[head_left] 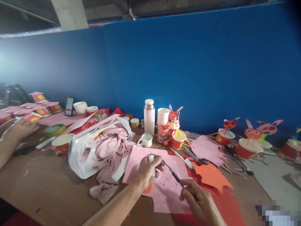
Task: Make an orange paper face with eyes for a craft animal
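Fingers of the person's left hand point(147, 171) are closed around a small white tube point(151, 158), held above a pink paper sheet point(164, 188) near the front edge of the surface point(47, 185). Fingers of the right hand point(197, 201) pinch a slim dark stick point(175, 175), too blurred to name, its tip just beside the tube. A scrap of orange paper point(148, 188) shows under the left hand. To the right of the sheet, a jagged orange paper point(211, 175) lies on red paper point(225, 204), with a white marker point(182, 158) and scissors point(242, 164) nearby. Toward the back edge stand a steel-capped flask point(149, 117), a mug point(145, 140) and red paper-cup figures with rabbit ears point(249, 147). Left of the sheet, a white plastic bag point(80, 157) holds crumpled pink cloth point(110, 157). At the left edge, another person's hand point(21, 130) rests near black scissors point(23, 150) and a green roll point(55, 130).
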{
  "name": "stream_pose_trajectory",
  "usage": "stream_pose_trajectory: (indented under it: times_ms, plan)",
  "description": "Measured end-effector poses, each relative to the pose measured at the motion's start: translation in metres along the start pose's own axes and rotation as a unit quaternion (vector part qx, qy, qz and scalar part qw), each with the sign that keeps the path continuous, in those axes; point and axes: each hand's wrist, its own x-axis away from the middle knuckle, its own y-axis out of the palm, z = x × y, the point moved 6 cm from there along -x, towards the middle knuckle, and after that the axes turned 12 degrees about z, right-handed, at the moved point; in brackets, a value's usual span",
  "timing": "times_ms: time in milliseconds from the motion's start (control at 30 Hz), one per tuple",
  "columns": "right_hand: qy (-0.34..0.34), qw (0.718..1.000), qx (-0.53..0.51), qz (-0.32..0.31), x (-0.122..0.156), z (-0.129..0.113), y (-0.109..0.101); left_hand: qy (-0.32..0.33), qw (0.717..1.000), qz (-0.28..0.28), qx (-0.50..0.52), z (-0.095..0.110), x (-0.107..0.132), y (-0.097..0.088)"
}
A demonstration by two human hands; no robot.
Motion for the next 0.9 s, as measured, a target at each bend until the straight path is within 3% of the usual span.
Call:
stream_pose_trajectory:
  times_ms: [233,500,900]
  plan:
    - [-0.004,0.998,0.028,-0.063,0.001,0.005,0.004,0.001,1.000,0.005,0.014,-0.008,0.004,0.004]
    - [0.015,0.995,0.042,-0.092,0.003,0.016,0.009,0.002,1.000,0.002,-0.007,-0.011,0.010,0.008]
    - [-0.012,0.997,0.047,-0.058,0.005,0.005,0.004,-0.018,1.000,-0.009,-0.006,-0.019,0.024,0.020]
